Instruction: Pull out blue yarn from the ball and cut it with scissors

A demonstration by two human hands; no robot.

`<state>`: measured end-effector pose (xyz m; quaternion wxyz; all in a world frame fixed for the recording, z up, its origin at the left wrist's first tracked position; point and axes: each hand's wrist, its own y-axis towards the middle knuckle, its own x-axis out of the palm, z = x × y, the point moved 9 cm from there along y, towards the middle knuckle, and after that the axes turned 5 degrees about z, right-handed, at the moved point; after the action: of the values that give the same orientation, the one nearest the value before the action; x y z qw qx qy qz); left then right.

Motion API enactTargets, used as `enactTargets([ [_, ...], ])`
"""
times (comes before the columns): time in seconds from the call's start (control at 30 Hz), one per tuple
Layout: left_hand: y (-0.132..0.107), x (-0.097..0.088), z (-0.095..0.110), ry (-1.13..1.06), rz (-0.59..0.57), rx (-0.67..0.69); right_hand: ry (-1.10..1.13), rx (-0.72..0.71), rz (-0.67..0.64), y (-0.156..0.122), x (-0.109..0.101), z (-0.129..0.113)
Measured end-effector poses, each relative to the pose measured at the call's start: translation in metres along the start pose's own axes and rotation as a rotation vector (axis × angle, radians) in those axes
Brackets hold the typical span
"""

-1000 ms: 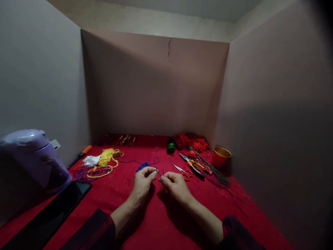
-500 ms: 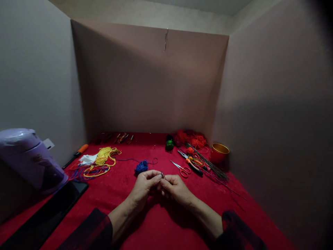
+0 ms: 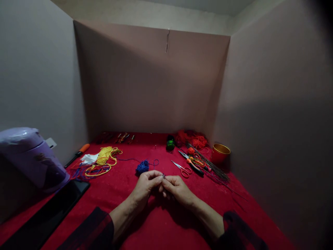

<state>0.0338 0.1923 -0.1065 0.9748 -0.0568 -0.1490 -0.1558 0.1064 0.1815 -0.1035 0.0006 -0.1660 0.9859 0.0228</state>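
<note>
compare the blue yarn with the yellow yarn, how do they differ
The blue yarn is a tighter, smaller bundle; the yellow yarn spreads out in loose loops. The blue yarn sits just beyond the left hand; the yellow yarn lies farther left. Both rest on the red cloth.

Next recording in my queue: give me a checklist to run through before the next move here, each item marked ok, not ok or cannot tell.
1. Left hand and right hand both pinching the small dark piece: ok.
2. Piece clearly visible between the fingertips: not ok, mostly covered.
3. Any knot in it tight: cannot tell.
4. Scissors lying unheld, beyond the right hand: ok.
5. Pliers lying unheld, right of the scissors: ok.
6. Yellow yarn separate from the purple strands: not ok, they overlap.
</note>
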Motion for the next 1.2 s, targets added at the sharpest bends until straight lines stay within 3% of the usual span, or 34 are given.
enactTargets([
  [0.13, -0.001, -0.009, 0.008, 0.129, 0.148, 0.057, -0.109, -0.118, 0.276, -0.001, -0.027, -0.007],
  [0.2, -0.002, -0.009, 0.013, 0.180, 0.166, 0.080, -0.134, -0.206, 0.374, -0.004, -0.035, -0.013],
  [0.4, -0.005, 0.001, 0.009, 0.172, 0.056, 0.026, 0.070, -0.214, 0.287, -0.001, -0.028, -0.012],
  [0.6, -0.008, -0.001, 0.008, 0.189, 0.045, -0.017, 0.164, -0.141, 0.295, -0.005, -0.026, -0.017],
  [1.2, -0.011, -0.003, 0.012, 0.216, 0.072, -0.028, 0.161, -0.077, 0.288, -0.009, -0.024, -0.019],
])
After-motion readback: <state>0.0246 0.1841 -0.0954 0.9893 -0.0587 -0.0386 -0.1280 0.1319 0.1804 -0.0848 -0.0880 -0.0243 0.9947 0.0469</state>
